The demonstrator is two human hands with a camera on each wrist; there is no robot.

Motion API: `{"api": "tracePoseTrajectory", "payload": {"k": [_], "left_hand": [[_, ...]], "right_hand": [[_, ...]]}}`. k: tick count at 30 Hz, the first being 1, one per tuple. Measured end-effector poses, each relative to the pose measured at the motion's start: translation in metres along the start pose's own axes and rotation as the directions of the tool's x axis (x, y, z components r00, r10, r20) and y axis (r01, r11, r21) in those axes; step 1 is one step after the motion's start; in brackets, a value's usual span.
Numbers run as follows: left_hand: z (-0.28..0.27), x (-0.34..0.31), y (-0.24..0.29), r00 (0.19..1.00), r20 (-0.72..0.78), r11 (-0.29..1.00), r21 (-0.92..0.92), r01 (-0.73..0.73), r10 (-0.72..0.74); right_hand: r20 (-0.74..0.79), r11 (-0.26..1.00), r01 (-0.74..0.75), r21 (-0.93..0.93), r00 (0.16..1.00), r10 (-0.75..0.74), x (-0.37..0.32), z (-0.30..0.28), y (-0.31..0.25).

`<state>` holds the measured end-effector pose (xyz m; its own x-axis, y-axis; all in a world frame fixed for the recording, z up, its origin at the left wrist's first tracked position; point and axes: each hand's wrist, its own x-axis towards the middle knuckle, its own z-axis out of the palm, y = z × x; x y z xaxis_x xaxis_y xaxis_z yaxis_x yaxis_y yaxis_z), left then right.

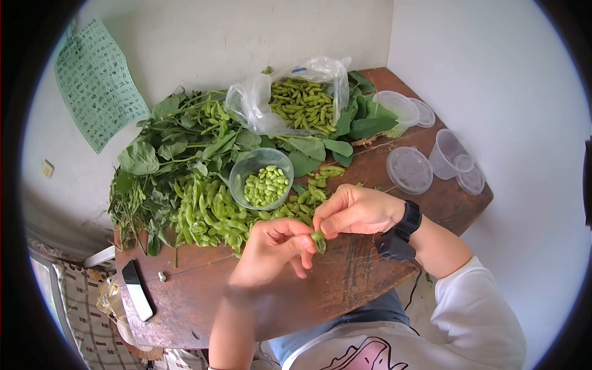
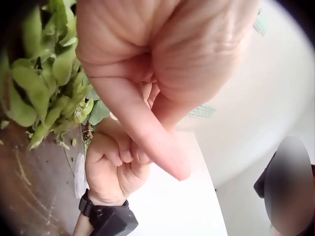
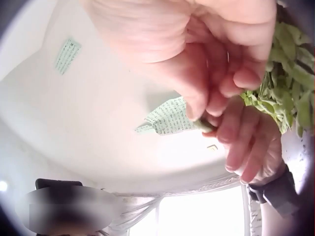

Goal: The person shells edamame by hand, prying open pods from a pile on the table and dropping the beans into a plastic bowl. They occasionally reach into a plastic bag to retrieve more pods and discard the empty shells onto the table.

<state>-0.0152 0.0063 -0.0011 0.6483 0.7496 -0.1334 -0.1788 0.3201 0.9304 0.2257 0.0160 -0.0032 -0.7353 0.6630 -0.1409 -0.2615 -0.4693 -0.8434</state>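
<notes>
Between my two hands is a green soybean pod [image 1: 318, 242], just in front of the heap of pods. My left hand [image 1: 271, 246] pinches it with thumb and fingertips from the left. From the right, the thumb and index finger of my right hand [image 1: 357, 211] pinch its upper end. A sliver of the pod [image 3: 203, 126] shows between the fingertips in the right wrist view; in the left wrist view my fingers hide it. Beyond my hands, a clear plastic tub [image 1: 242, 168] holds shelled green beans [image 1: 266, 188]. Loose pods [image 1: 206, 213] are heaped to its left and front.
Leafy bean stalks [image 1: 179, 139] cover the table's back left. A clear plastic bag [image 1: 246, 102] with more pods [image 1: 302, 105] stands behind the tub. Plastic lids [image 1: 409, 170] and another tub [image 1: 441, 157] are at the right. A phone [image 1: 138, 293] lies on the wooden table [image 1: 203, 296] at front left.
</notes>
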Motion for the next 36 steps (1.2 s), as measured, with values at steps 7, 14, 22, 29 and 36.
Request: {"api": "tracePoseTrajectory", "payload": {"k": [7, 14, 22, 29, 36], "left_hand": [[0.007, 0.000, 0.015, 0.984, -0.181, 1.000, -0.024, 0.000, -0.004], [0.008, 0.002, 0.011, 0.978, -0.209, 0.996, 0.091, 0.021, -0.001], [0.019, 0.003, 0.013, 0.948, -0.304, 0.976, 0.217, -0.032, 0.098], [0.025, 0.004, 0.006, 0.886, -0.359, 0.903, 0.408, -0.134, 0.294], [0.023, 0.003, 0.002, 0.908, -0.365, 0.955, 0.275, -0.108, 0.208]], "right_hand": [[-0.221, 0.848, 0.233, -0.475, 0.902, -0.371, 0.007, 0.012, -0.007], [-0.269, 0.876, 0.295, -0.382, 0.871, -0.411, 0.011, 0.023, -0.003], [-0.247, 0.816, 0.292, -0.499, 0.855, -0.457, 0.011, 0.019, 0.007], [-0.240, 0.717, 0.353, -0.602, 0.776, -0.583, 0.013, 0.023, 0.013], [0.007, 0.287, 0.289, -0.913, 0.715, -0.699, 0.009, 0.023, 0.002]]}}
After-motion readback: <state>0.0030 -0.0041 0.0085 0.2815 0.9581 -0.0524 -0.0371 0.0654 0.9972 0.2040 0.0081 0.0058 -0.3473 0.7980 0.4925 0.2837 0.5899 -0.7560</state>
